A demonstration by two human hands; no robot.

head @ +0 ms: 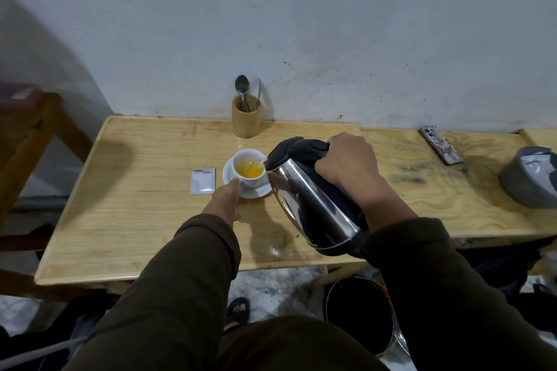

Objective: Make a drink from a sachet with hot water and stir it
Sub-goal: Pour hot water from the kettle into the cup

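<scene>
A white cup stands on a white saucer in the middle of the wooden table. Orange liquid fills the cup's bottom. My right hand grips the black handle of a steel kettle, which is tilted left with its spout over the cup's rim and a thin stream of water running in. My left hand holds the cup and saucer at their near left side. A torn white sachet lies flat just left of the saucer. Spoons stand in a wooden holder at the wall.
A phone lies at the back right of the table and a grey bowl sits at the far right edge. A black bucket stands on the floor under the table. A wooden frame stands to the left.
</scene>
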